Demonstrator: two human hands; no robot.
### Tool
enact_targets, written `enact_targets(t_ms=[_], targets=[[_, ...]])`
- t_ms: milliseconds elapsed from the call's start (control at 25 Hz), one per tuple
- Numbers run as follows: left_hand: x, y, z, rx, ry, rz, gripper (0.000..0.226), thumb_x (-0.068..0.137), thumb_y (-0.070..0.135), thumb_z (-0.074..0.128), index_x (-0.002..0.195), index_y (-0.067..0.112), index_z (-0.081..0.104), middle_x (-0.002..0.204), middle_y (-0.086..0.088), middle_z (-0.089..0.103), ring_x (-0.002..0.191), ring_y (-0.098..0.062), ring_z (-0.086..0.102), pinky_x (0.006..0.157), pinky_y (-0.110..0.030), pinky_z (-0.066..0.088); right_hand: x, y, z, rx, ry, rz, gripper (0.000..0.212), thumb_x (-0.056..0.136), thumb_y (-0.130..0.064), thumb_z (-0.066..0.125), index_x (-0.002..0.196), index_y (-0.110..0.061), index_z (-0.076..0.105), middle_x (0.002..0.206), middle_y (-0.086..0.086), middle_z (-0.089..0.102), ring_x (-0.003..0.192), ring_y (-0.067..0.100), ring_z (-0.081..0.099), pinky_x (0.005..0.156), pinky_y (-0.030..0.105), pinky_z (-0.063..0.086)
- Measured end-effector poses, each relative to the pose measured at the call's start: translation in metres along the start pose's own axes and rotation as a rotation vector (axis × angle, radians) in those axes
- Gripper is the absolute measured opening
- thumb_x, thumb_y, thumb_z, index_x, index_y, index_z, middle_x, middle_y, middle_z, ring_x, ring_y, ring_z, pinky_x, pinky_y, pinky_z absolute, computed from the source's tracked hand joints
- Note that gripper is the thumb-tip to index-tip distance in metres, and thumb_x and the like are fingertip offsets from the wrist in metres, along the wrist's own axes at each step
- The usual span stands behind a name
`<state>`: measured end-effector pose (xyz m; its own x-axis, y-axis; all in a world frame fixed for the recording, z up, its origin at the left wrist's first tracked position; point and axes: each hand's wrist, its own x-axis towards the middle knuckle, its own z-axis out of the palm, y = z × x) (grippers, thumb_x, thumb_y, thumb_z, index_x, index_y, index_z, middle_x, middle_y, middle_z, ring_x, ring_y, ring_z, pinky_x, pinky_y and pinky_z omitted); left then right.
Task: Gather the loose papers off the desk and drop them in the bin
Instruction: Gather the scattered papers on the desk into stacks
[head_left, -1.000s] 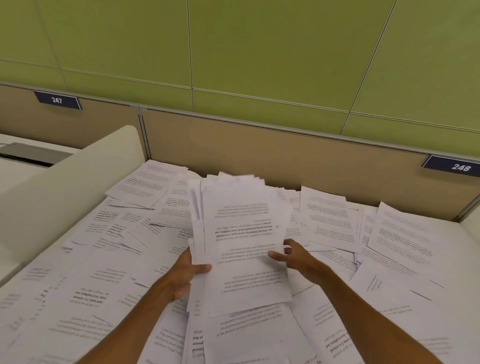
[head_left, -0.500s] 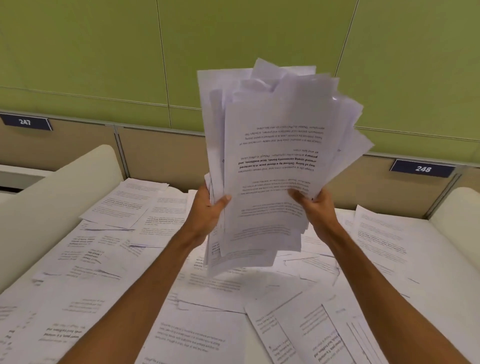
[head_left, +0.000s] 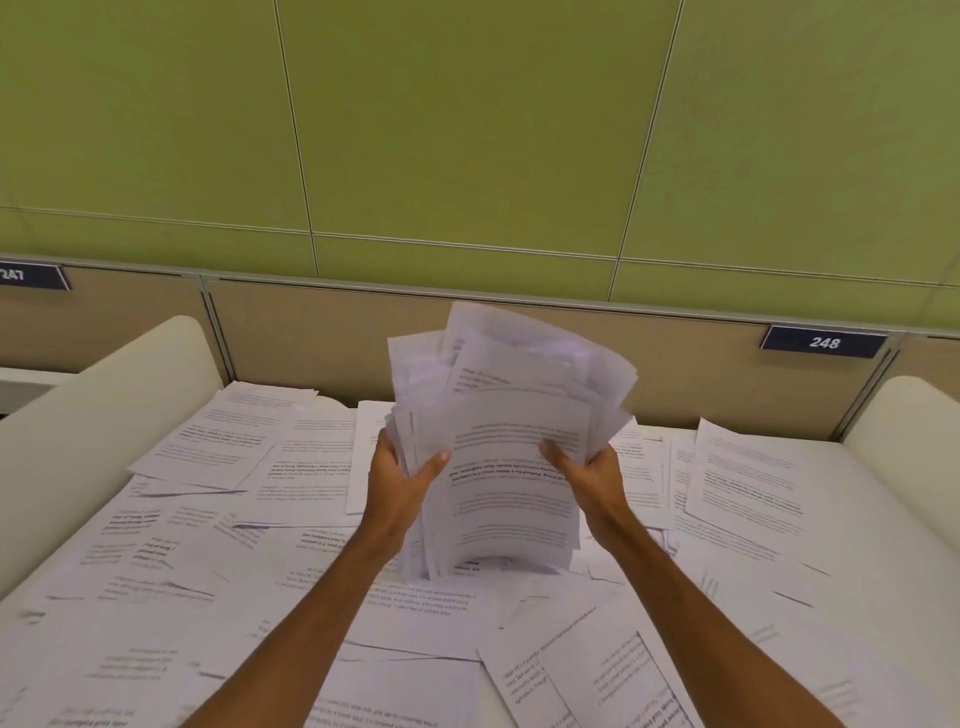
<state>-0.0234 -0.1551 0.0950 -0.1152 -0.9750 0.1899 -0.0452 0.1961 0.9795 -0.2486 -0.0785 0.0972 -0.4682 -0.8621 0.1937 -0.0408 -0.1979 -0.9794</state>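
Note:
A thick, uneven stack of printed white papers stands nearly upright at the centre of the head view, its lower edge resting on or just above the sheets on the desk. My left hand grips the stack's left edge with the thumb across the front. On the opposite edge my right hand clamps it the same way. Several loose printed sheets cover the white desk all around. No bin is in view.
Cream rounded side dividers rise at the left and right of the desk. A tan partition with number plates 247 and 248 closes the back, under a green wall.
From lying on the desk, the stack was lifted high in both hands. It has now come back down, its bottom edge at the sheets on the desk.

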Motion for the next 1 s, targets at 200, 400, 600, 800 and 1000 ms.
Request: enact_targets(t_ms=[200, 400, 600, 800, 1000], targets=[[0.004, -0.002, -0.008, -0.009, 0.022, 0.029, 0.082, 0.061, 0.045, 0.083, 0.130, 0.023, 0.043, 0.127, -0.001, 0.056, 0.115, -0.014, 0.056, 0.095, -0.038, 0.052, 0.002, -0.002, 0.007, 0.022, 0.021, -0.049, 0.069, 0.070, -0.044, 0.081, 0.126, -0.014, 0.053, 0.111, 0.009, 0.070, 0.101, 0.022, 0.070, 0.081, 0.041, 0.061], [0.000, 0.016, 0.003, 0.067, 0.131, 0.195, 0.058, 0.077, 0.025, 0.078, 0.123, 0.011, 0.046, 0.104, 0.019, 0.054, 0.096, 0.022, 0.054, 0.072, 0.004, 0.045, 0.010, -0.014, 0.022, -0.014, 0.087, -0.125, 0.069, 0.075, -0.027, 0.082, 0.130, -0.016, 0.043, 0.114, 0.007, 0.064, 0.101, 0.021, 0.068, 0.075, 0.040, 0.062], [0.000, 0.030, 0.009, 0.072, 0.102, 0.278, 0.047, 0.089, 0.022, 0.066, 0.125, 0.032, 0.036, 0.109, 0.015, 0.055, 0.091, -0.004, 0.062, 0.064, -0.006, 0.053, 0.011, -0.022, 0.027, -0.061, 0.131, -0.216, 0.045, 0.086, -0.028, 0.072, 0.124, -0.026, 0.048, 0.107, -0.001, 0.065, 0.091, 0.018, 0.071, 0.063, 0.029, 0.062], [0.009, 0.017, 0.009, 0.023, 0.092, 0.119, 0.060, 0.086, 0.025, 0.070, 0.128, 0.031, 0.027, 0.120, 0.001, 0.056, 0.094, -0.015, 0.066, 0.071, -0.027, 0.060, 0.008, -0.013, 0.018, -0.087, -0.051, -0.105, 0.056, 0.076, -0.030, 0.077, 0.124, -0.019, 0.049, 0.107, 0.002, 0.069, 0.093, 0.017, 0.072, 0.068, 0.031, 0.061], [-0.003, -0.030, -0.002, 0.241, -0.095, -0.044, 0.053, 0.090, 0.023, 0.066, 0.129, 0.032, 0.031, 0.121, 0.007, 0.049, 0.100, -0.007, 0.054, 0.089, -0.036, 0.050, -0.003, 0.032, 0.005, -0.281, -0.266, 0.136, 0.043, 0.084, -0.030, 0.074, 0.122, -0.017, 0.059, 0.117, 0.001, 0.070, 0.106, 0.025, 0.069, 0.085, 0.041, 0.060]])
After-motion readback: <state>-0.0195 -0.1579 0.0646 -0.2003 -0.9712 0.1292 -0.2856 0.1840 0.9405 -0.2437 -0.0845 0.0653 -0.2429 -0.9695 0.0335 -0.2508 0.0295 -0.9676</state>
